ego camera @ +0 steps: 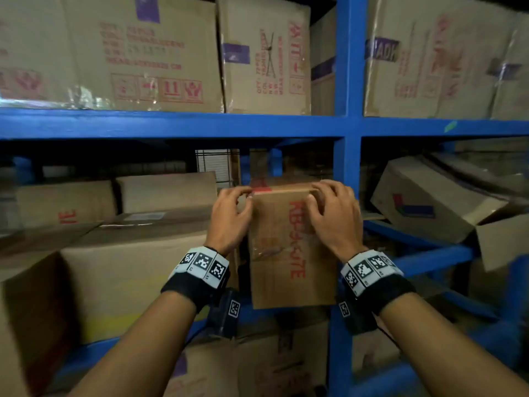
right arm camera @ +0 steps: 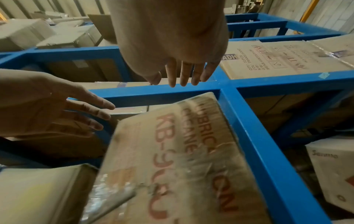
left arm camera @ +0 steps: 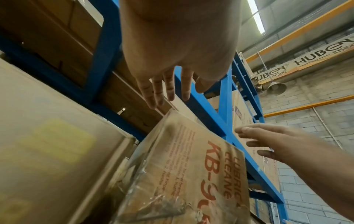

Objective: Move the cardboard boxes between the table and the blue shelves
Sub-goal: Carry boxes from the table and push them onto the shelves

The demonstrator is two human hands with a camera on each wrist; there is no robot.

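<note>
A tall narrow cardboard box (ego camera: 289,247) with red "KB-9" lettering stands upright on the middle level of the blue shelves (ego camera: 200,124), just left of the blue post (ego camera: 350,167). My left hand (ego camera: 232,213) is at its top left corner and my right hand (ego camera: 332,213) at its top right corner, fingers reaching over the top edge. In the left wrist view the left hand's fingers (left arm camera: 164,91) stretch out above the box (left arm camera: 191,174). In the right wrist view the right hand's fingers (right arm camera: 184,72) are likewise extended over the box (right arm camera: 182,159). Neither hand plainly grips it.
A big cardboard box (ego camera: 137,267) sits close on the left of the tall one. A tilted box (ego camera: 423,202) lies in the bay to the right. Large boxes (ego camera: 143,53) fill the shelf above, and more boxes (ego camera: 272,362) sit on the level below.
</note>
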